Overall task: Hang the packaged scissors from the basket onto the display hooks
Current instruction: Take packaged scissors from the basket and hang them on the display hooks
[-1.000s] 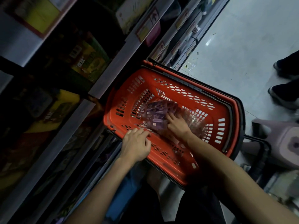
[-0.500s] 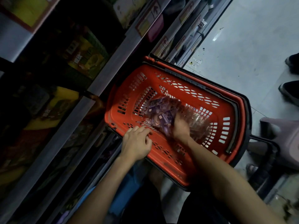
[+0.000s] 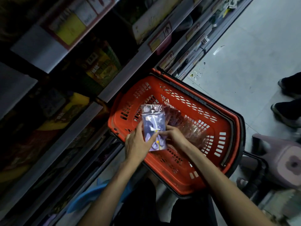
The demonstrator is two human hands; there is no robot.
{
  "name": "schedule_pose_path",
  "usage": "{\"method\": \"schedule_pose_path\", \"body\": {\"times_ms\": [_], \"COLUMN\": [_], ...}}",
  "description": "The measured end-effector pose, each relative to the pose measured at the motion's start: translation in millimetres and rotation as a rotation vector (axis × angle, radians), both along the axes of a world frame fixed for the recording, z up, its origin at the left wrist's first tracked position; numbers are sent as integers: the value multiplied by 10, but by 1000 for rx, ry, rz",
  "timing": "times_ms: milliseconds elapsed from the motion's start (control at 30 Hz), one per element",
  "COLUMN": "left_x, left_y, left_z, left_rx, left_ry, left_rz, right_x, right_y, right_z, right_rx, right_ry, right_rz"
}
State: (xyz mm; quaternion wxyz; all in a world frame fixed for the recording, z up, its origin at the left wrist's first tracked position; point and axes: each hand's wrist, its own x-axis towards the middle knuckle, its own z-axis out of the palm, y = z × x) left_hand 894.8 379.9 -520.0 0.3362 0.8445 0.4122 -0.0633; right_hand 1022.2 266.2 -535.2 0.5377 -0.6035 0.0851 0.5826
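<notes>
Pack of scissors (image 3: 152, 128) sits above the red basket (image 3: 231, 126), pinched between our left hand (image 3: 138, 142) and right hand (image 3: 172, 136). We should peel off one pack, keeping its top hang-hole clear for a hook.

Both forearms are bare, no sleeves showing. The left hand (image 3: 136, 144) and right hand (image 3: 173, 134) wear no gloves

purple scissors pack (image 3: 153, 128) in clear sleeve, header end pointing away, held flat above red slotted basket (image 3: 226, 126) near its left wall; more clear-wrapped packs (image 3: 187, 126) piled on basket floor just right of it; display hooks not discernible in dark shelving.
</notes>
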Motion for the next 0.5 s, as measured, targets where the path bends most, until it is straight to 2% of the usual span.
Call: {"method": "schedule_pose_path", "body": {"times_ms": [67, 133, 167, 267, 433, 500], "left_x": [64, 88, 86, 76, 61, 48], "left_y": [33, 64, 74, 48, 12, 18], "left_z": [10, 22, -2, -73, -206, -223], "left_rx": [-106, -188, -166, 18, 139, 157], "left_ry": [-39, -117, -144, -102, -68, -93], "left_rz": [170, 308, 340, 338, 302, 308], "right_x": [7, 73, 124, 262, 376, 388], "right_y": [69, 138, 170, 242, 439, 439], "right_z": [-13, -125, -221, -574, -886, -1002], "right_rx": [-31, -144, -232, -486, -432, -446], "right_ry": [-28, -74, -171, -674, -1185, -1243], "right_rz": [100, 146, 167, 319, 913, 1122]}}
